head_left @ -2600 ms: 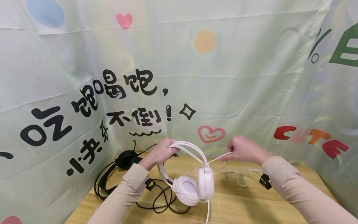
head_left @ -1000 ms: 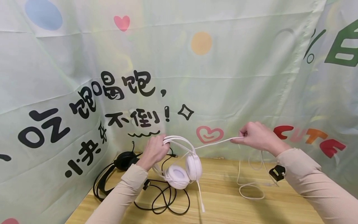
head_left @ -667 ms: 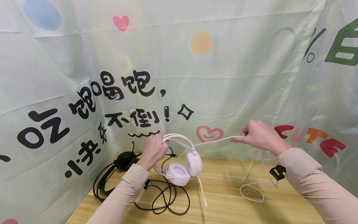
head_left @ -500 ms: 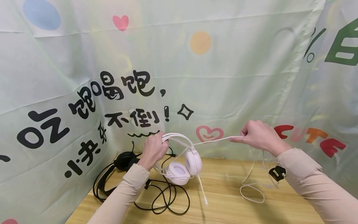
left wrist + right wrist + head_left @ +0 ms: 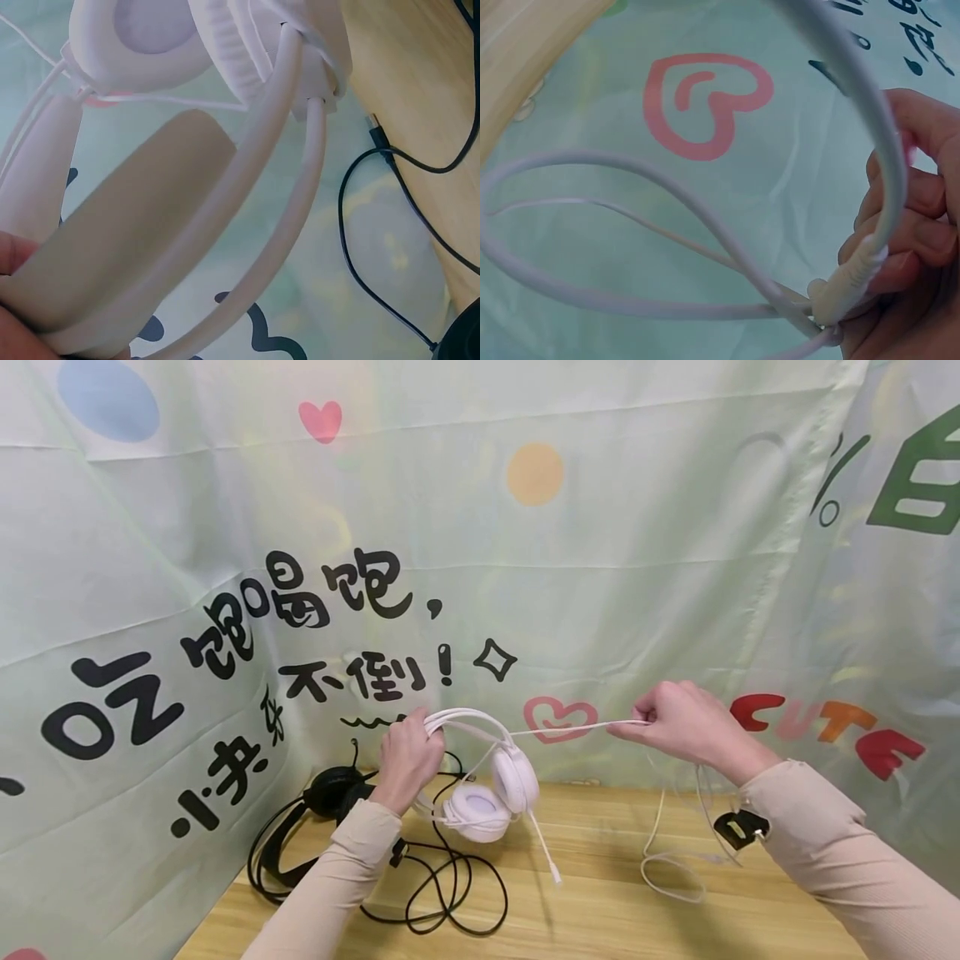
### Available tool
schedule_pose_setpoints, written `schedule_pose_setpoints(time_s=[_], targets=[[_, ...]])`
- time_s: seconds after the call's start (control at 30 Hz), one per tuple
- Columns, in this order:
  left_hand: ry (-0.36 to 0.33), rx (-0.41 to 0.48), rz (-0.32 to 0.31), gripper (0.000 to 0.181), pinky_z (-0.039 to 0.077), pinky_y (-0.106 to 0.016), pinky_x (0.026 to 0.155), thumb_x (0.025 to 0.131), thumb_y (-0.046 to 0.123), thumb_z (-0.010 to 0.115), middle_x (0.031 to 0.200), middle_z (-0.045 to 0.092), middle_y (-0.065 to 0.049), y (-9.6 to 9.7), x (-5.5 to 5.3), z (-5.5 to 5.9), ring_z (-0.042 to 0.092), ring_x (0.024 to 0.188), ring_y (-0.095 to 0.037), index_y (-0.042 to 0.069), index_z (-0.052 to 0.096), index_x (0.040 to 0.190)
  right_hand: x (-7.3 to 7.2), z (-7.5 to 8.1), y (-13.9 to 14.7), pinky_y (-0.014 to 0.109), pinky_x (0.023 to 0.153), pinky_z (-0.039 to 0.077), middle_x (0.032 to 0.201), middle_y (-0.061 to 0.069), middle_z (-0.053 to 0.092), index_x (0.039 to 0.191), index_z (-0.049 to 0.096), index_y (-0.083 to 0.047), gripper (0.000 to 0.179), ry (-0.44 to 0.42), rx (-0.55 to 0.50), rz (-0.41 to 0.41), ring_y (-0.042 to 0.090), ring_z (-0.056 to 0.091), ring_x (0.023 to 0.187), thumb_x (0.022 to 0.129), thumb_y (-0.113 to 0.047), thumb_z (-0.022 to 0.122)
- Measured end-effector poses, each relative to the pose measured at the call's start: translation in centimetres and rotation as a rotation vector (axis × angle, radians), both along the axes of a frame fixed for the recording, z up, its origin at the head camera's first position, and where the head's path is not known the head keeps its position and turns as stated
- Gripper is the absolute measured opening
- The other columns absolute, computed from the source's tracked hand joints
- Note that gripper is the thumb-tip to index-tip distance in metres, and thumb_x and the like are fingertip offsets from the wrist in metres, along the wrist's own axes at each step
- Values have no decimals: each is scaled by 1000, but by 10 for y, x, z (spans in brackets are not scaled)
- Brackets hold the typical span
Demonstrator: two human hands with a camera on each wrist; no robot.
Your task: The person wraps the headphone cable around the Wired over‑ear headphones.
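White headset [image 5: 514, 779], aloft over table [image 5: 592, 910]: left hand [image 5: 409, 758] grips headband [image 5: 474, 713]; right hand [image 5: 686, 725] pinches cable [image 5: 577, 727], seemingly straightening it; next move wants steady tension.

The white over-ear headphones with two round padded cups [image 5: 514, 779] hung tilted above the surface [image 5: 600, 885], headband in the left grip [image 5: 408, 758]. Their thin white cable [image 5: 562, 729] stretched nearly straight to the right grip [image 5: 686, 722], then drooped into a loose loop.
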State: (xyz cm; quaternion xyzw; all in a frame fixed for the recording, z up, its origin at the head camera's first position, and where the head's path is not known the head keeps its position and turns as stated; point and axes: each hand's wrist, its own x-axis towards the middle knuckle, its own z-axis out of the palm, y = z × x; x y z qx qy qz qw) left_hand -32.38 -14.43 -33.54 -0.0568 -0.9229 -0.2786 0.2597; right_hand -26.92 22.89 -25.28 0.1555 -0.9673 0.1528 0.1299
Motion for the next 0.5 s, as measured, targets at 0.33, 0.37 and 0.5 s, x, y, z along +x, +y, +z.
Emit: schedule_pose_setpoints(time_s=[0.33,0.37,0.5], targets=[[37,63,45,5,37,-37,55,83,16,50,64,45,-5,-2,-3,2,51,60,-31,13,51,80,11,6,-11,26,56,27,55,-12,30,60,47,-23,51,53,-7,81,7,31,55,96,-46,76],[41,65,51,5,37,-37,55,83,16,50,64,44,-5,-2,-3,2,50,60,-31,13,51,79,12,7,-12,26,56,28,55,-12,30,61,47,-22,51,51,-10,85,7,31,55,96,-44,76],[41,88,62,4,36,-35,53,84,15,50,63,44,-4,-4,-4,0,50,59,-30,13,52,80,16,9,-15,28,57,33,53,-12,37,64,56,-23,43,27,-16,87,8,39,52,97,-42,75]])
